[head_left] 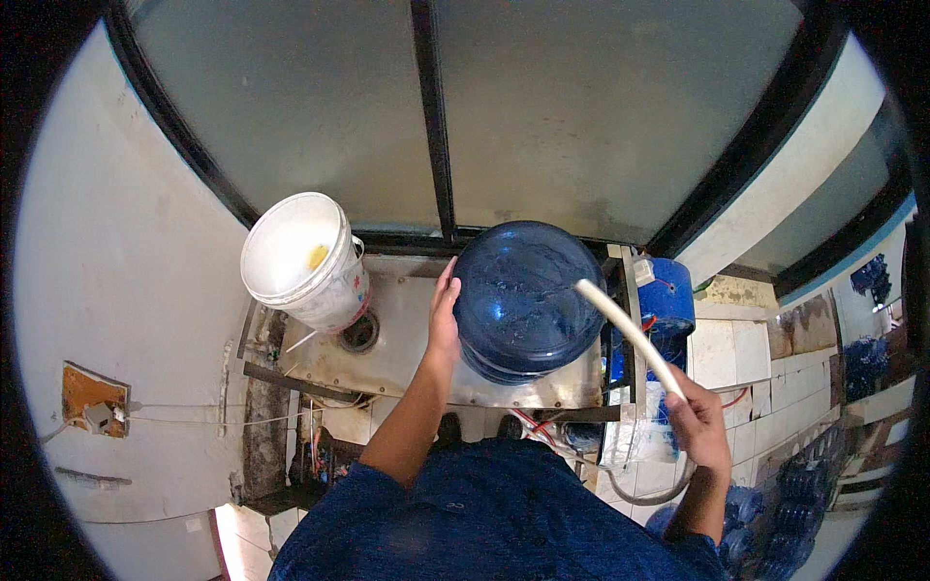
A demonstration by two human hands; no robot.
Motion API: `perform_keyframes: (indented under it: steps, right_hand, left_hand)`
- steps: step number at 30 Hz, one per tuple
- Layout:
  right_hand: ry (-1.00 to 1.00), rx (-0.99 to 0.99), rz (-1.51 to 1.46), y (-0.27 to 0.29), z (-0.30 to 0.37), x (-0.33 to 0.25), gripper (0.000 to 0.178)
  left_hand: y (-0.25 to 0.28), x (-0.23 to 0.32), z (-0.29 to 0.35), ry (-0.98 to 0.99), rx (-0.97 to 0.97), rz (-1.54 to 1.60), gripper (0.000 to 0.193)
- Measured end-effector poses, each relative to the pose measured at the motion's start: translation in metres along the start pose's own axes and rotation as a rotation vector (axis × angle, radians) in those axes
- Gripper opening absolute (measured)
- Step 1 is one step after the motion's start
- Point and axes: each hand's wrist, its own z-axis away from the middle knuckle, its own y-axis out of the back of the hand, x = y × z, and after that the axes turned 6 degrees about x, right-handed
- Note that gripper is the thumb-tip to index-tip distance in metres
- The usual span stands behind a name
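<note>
Blue jug (528,300): on the steel counter (407,315), in front of the person and right of the bucket (339,298); its broad round end faces up and no neck shows, so it is probably upended.
Left hand (445,324): laid along the jug's left side, fingers straight and near together, pinching nothing; it looks to be steadying.
Right hand (699,426): wrapped around the pale hose (630,326), a little back from its mouth.
Hose mouth: over the right part of the jug's top; whether it touches or hangs just above, I cannot tell.
Jug top: bright streaks run across it near the hose mouth, most likely water.
Step in hand: by the look of it, rinsing the jug's outside, with the upper end being wetted.
Next move calls for: a firm left palm to hold or turn the jug, while the right wrist sweeps the hose mouth across the top and down the sides.
Risk: wet plastic could slide under a flat palm, and the hose could drag if its loop beside the right forearm catches.
Bucket side: white, leaning, a yellow item (318,256) inside; the drain (359,334) is just beside its base.
</note>
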Motion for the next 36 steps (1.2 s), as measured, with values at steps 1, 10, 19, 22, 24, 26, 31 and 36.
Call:
perform_keyframes:
  steps: [1, 10, 19, 22, 24, 26, 31, 36]
  right_hand:
    - [-0.02, 0.044, 0.003, 0.009, 0.003, 0.001, 0.045]
    - [0.118, -0.004, 0.062, -0.026, -0.074, -0.003, 0.041]
    - [0.024, -0.122, 0.141, -0.039, 0.0, -0.029, 0.045]
    - [-0.15, -0.018, 0.005, -0.017, 0.008, -0.006, 0.045]
    - [-0.244, 0.03, -0.04, -0.01, 0.007, 0.003, 0.044]
    - [-0.168, 0.011, -0.008, -0.019, -0.003, 0.006, 0.043]
    - [-0.025, -0.192, 0.04, -0.065, 0.0, -0.007, 0.042]
    - [-0.087, -0.111, 0.026, -0.071, 0.013, 0.007, 0.042]
  left_hand:
    - [0.003, -0.005, -0.001, -0.022, -0.016, 0.008, 0.058]
    - [0.004, -0.025, -0.011, -0.083, -0.077, 0.163, 0.059]
    - [0.003, -0.003, 0.001, -0.208, -0.072, -0.062, 0.062]
    - [0.005, -0.019, 0.005, -0.377, -0.139, -0.08, 0.066]
    - [0.012, -0.037, 0.002, -0.461, -0.183, -0.101, 0.072]
    - [0.042, -0.079, -0.009, -0.424, -0.165, -0.117, 0.078]
    - [0.085, -0.126, -0.041, -0.031, -0.018, -0.428, 0.08]
    - [0.005, -0.018, -0.007, 0.111, 0.124, 0.215, 0.066]
